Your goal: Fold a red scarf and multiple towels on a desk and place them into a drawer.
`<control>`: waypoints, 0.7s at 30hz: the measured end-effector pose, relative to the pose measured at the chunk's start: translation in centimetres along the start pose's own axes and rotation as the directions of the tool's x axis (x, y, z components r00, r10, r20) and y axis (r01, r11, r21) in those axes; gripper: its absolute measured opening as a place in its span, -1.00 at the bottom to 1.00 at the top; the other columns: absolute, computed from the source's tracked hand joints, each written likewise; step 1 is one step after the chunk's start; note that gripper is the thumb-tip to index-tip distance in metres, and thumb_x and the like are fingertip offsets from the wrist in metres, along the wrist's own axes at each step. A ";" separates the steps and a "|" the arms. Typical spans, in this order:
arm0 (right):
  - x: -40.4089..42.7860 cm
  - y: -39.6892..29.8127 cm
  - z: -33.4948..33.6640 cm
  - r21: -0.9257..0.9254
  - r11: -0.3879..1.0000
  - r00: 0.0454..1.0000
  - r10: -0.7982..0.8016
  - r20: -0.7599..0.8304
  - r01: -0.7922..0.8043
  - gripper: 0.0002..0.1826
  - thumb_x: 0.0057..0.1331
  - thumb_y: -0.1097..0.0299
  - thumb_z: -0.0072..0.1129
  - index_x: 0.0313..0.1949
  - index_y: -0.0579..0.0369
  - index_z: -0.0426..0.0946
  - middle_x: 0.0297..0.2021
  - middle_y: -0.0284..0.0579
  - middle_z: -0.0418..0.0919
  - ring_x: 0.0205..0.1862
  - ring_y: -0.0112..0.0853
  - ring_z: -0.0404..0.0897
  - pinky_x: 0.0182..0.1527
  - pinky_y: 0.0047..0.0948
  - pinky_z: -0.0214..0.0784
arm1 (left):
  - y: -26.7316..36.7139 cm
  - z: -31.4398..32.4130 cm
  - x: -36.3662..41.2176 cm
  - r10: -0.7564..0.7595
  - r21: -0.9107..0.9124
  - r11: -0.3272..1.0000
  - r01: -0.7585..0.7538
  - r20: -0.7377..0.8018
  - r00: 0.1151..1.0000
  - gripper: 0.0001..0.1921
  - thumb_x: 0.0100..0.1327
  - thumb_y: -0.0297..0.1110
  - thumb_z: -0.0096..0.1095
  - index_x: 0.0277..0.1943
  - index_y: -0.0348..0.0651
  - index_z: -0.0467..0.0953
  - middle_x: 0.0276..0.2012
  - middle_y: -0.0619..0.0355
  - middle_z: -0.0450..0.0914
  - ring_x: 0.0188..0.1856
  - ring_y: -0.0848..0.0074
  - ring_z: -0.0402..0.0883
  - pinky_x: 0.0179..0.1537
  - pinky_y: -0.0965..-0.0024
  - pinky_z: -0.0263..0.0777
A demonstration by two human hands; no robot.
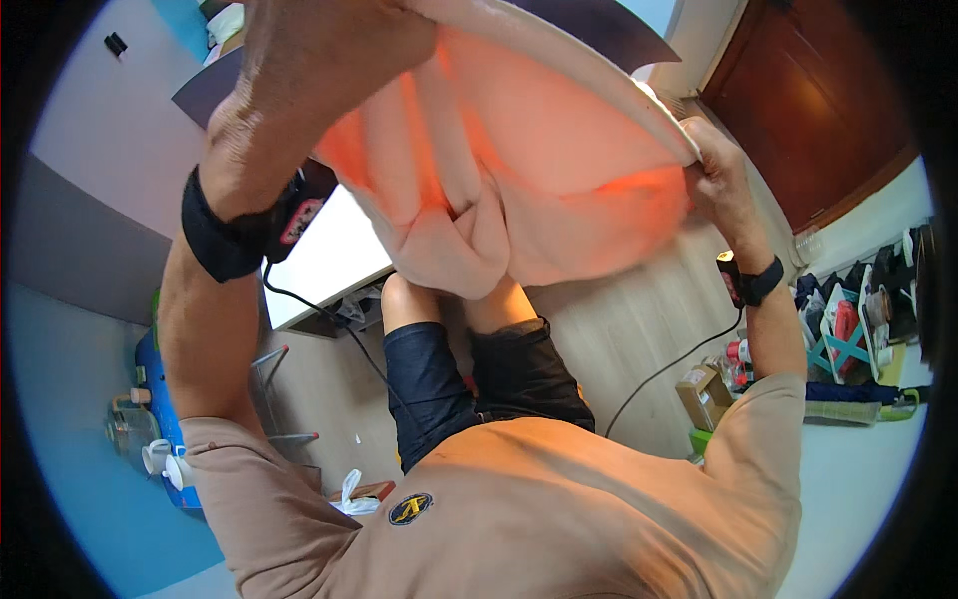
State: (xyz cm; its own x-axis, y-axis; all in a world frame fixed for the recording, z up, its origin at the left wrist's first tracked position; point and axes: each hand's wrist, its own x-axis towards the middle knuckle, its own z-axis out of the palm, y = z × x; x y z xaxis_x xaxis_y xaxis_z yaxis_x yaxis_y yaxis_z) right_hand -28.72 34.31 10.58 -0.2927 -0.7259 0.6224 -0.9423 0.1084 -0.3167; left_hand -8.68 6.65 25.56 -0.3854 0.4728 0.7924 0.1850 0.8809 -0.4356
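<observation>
A pale pink-orange piece of fabric, perhaps a garment, is spread between my raised hands, its lower part hanging in folds above my knees. Light shines through it in bright orange patches. A pale hem runs along its upper edge. My left hand holds the upper left part, with its fingertips hidden or cut off by the picture's top. At the right end of the hem, my right hand grips the edge between thumb and fingers. Each wrist wears a black strap with a small cabled device.
A white tabletop lies partly behind the fabric. Stool legs stand below it. On the left, a blue surface bears a glass jug and white cups. At right are a cardboard box, a cluttered rack and a brown door.
</observation>
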 end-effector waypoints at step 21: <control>-3.5 10.5 9.5 0.664 0.633 0.803 0.590 -0.082 -0.397 -0.84 0.33 0.38 0.01 -0.42 0.12 0.41 -0.50 -0.47 0.41 -0.47 -0.62 0.33 -0.46 -0.54 0.19 | -4.1 -6.9 -1.9 -0.192 0.369 0.914 0.168 0.029 0.981 -0.85 0.00 -0.48 0.26 -0.50 -0.21 0.39 -0.59 -0.05 0.47 -0.55 0.16 0.53 -0.52 0.30 0.32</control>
State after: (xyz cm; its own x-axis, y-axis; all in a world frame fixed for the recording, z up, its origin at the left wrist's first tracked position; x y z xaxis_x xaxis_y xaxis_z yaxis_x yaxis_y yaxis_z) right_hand -36.06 31.59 -1.74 -0.8042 -0.4638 0.3716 -0.3723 -0.0943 -0.9233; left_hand -2.50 2.29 28.80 -0.4403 0.2935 0.8485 -0.2296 0.8768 -0.4224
